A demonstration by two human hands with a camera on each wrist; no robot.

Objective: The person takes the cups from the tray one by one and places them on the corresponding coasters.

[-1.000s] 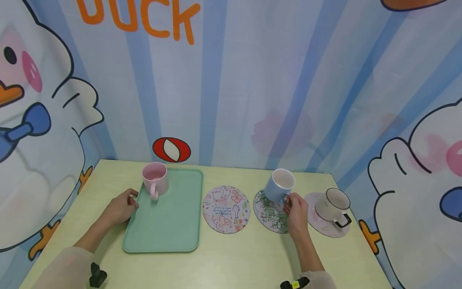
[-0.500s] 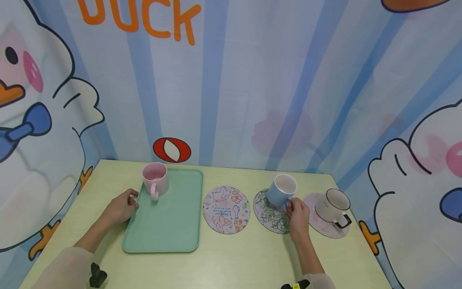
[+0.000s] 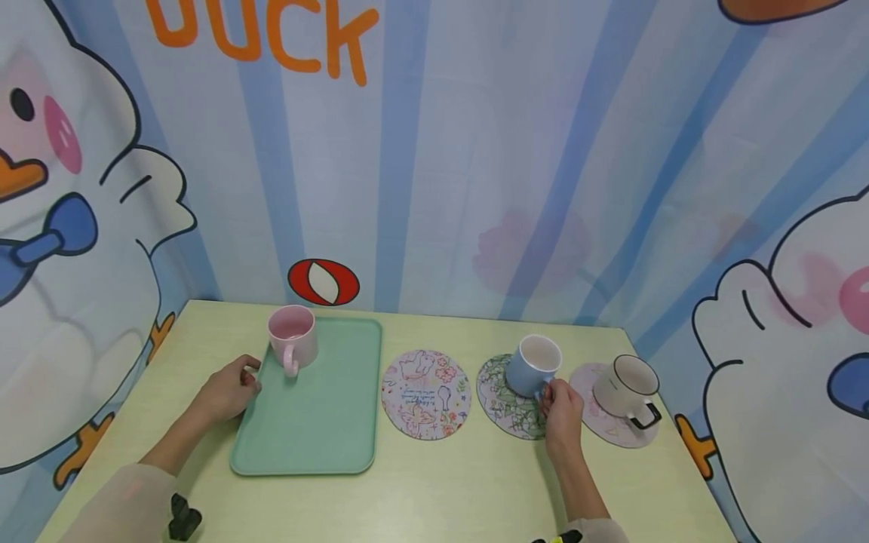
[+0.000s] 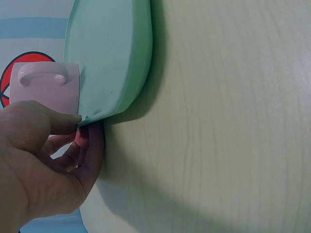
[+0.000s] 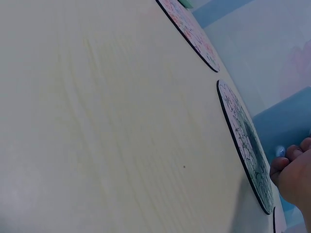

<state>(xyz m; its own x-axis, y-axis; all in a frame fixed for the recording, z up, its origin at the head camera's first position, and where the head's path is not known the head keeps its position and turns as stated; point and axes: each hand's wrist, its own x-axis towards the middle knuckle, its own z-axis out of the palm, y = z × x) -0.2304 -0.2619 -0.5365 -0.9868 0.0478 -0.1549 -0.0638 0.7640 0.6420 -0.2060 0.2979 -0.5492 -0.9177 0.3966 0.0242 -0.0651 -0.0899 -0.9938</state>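
Note:
My right hand point(image 3: 563, 418) grips the handle of a blue mug point(image 3: 532, 368), white inside, which sits over the green-patterned round coaster point(image 3: 505, 411). In the right wrist view the fingers curl round the handle at the right edge, with the mug point(image 5: 282, 126) partly cut off. On the left, my left hand point(image 3: 227, 388) pinches the rim of a mint-green tray point(image 3: 308, 422). The left wrist view shows the thumb on top of the tray's edge point(image 4: 112, 73) and the fingers underneath. A pink mug point(image 3: 294, 335) stands in the tray's far left corner, handle facing me.
A pink-patterned round coaster point(image 3: 426, 396) lies between tray and blue mug. At the far right a cream mug point(image 3: 621, 386) with a black-edged handle stands on a pink coaster point(image 3: 607, 430). A duck-printed curtain point(image 3: 441, 188) hangs behind the pale wooden table point(image 3: 448, 498).
The blue mug has come down and slightly to the right, toward me, over the green-patterned coaster, with my right hand on its handle. The left hand and tray have stayed put.

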